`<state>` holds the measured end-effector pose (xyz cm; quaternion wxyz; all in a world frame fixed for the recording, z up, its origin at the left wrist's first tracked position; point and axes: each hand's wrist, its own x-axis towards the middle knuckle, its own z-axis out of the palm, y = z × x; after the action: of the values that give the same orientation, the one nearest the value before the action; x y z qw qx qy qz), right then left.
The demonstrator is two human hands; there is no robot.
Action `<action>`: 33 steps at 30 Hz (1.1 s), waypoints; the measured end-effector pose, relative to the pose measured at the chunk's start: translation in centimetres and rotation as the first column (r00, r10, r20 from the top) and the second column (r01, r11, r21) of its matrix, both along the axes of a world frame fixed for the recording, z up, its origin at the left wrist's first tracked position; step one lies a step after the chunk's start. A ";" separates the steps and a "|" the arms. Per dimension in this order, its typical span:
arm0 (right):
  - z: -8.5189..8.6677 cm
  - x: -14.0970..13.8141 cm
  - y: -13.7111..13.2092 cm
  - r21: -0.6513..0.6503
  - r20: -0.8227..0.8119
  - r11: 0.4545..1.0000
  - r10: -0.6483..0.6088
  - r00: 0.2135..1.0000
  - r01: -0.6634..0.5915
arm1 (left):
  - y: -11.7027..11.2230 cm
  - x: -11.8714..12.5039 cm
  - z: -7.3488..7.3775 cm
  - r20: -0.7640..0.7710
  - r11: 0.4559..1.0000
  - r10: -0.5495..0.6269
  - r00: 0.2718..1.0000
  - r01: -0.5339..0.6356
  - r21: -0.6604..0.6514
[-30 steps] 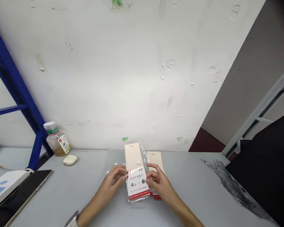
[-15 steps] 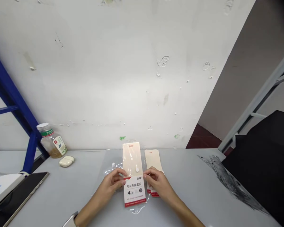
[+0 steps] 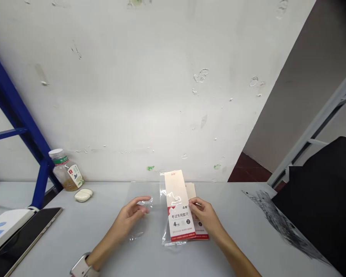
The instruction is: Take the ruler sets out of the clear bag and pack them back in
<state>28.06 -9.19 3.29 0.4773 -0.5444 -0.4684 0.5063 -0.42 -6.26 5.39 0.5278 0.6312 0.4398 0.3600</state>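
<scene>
In the head view, the upper packet [image 3: 178, 219], a cream-and-red card printed 考试专用套尺, is lying inside a clear plastic sleeve [image 3: 167, 238] at the middle of a grey table [image 3: 109, 196]. It is tilting slightly and overlapping a second packet [image 3: 201, 232], which is showing at about two o'clock and along its lower edge. The cards are sitting in plastic, and no packet is showing opened or emptied; whether the sleeve is sealed is not clear.

The right hand [image 3: 204, 217] is curling over the upper packet's right edge, with its fingers pinching the card through the film. The left hand [image 3: 129, 217] is standing half open at nine o'clock from the packets, gripping nothing I can see, beside loose film.

At ten o'clock, a glass jar [image 3: 66, 175] and a cream case [image 3: 83, 195] are standing by the wall. A tablet [image 3: 31, 238] is lying at nine o'clock, and black fabric [image 3: 314, 200] is bulking at three o'clock, away from the hands.
</scene>
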 end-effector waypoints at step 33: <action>-0.2 0.8 0.1 0.034 0.018 0.999 -0.035 0.999 0.035 | 0.8 -1.8 0.4 -0.080 0.998 0.049 0.996 -0.052 -0.039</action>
<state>28.88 -9.13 3.04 0.4907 -0.5493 -0.4716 0.4848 -2.18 -5.49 5.79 0.5137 0.6227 0.4833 0.3388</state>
